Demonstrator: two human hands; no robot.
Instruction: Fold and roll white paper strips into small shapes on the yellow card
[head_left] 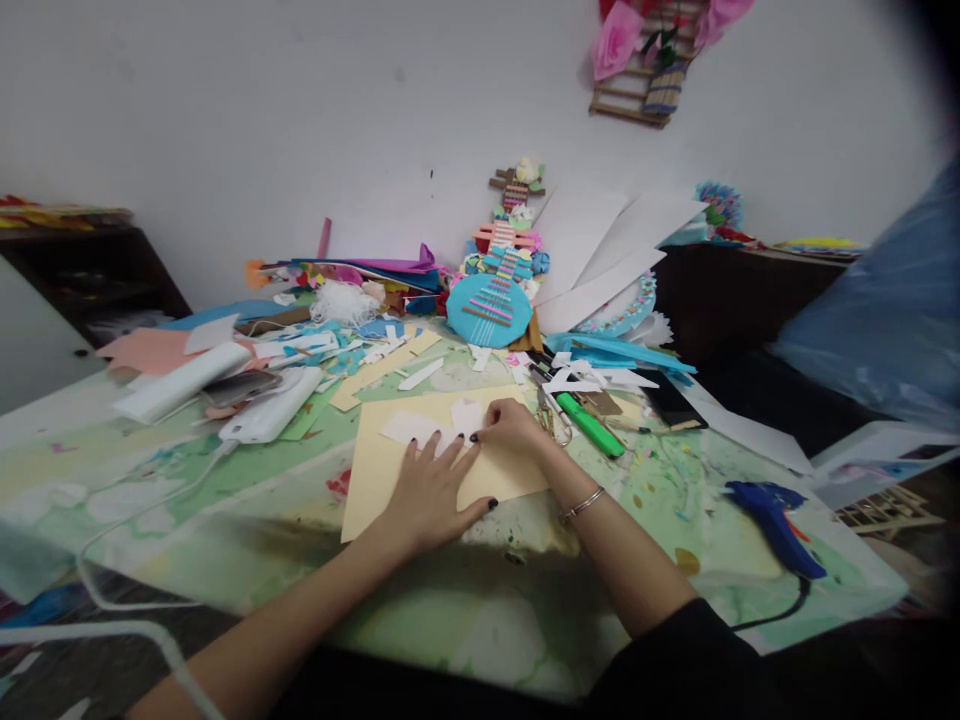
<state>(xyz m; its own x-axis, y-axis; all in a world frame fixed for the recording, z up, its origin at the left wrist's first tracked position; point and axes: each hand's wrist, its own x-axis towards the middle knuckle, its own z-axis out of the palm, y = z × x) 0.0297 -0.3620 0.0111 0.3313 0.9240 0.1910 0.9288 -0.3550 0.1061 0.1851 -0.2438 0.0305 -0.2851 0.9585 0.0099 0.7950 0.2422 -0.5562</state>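
A cream paper sheet lies on the paint-stained green table. My left hand presses flat on it, fingers spread. My right hand rests at the sheet's upper right, fingertips pinching a small white paper cutout. A second white cutout lies on the sheet just above my left fingers. A bracelet sits on my right wrist.
Scissors and a green marker lie right of my hand. A blue glue gun rests near the right edge. A white corded device and paper scraps crowd the back left. A blue paper guitar leans on the wall.
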